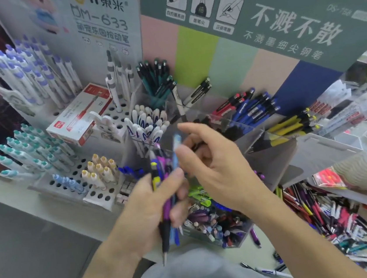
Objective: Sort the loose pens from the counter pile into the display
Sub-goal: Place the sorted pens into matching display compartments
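Purple, yellow and blue pens (165, 186) stand bunched in the left hand (153, 201), its grip curled tight around them. The right hand (212, 158) pinches a light blue pen (176, 143) above the bunch. The pen pile (330, 213) lies on the table at right, below the clear display (271, 151).

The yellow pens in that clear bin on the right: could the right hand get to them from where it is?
Probably yes. The yellow pens lie in an open-topped bin just beyond the right hand, with nothing between them. That hand seems to be pinching a light blue pen, though, so it isn't free yet.
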Tool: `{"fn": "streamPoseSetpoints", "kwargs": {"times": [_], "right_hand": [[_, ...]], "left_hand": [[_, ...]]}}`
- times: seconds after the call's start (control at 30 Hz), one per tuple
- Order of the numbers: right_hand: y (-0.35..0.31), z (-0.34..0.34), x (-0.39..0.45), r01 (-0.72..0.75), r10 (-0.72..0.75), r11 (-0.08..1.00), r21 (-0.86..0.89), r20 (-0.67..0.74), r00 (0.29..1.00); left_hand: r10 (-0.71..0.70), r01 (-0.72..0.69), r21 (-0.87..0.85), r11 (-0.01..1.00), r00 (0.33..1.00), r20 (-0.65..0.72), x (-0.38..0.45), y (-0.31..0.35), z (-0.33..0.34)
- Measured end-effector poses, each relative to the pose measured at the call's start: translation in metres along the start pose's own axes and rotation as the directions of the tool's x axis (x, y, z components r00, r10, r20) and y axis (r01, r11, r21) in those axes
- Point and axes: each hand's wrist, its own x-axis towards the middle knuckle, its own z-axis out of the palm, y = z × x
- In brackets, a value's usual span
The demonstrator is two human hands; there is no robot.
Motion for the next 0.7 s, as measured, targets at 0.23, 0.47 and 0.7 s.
{"fn": "streamPoseSetpoints", "kwargs": {"times": [0.23,0.47,0.7], "right_hand": [[0.025,-0.036,-0.041,-0.199,0.203,0.979,-0.046,0.099,0.974],[0.039,-0.063,-0.064,-0.4,0.394,0.916,-0.021,0.235,0.889],[0.043,-0.069,-0.07,-0.377,0.423,0.906,-0.193,0.438,0.793]], "left_hand": [[-0.272,0.342,-0.24,0.909,0.92,0.281,-0.005,-0.04,0.022],[-0.298,0.31,-0.104,0.945,0.948,0.114,-0.006,-0.048,0.043],[-0.371,0.384,-0.031,0.923,0.906,0.204,-0.009,-0.059,0.036]]}}
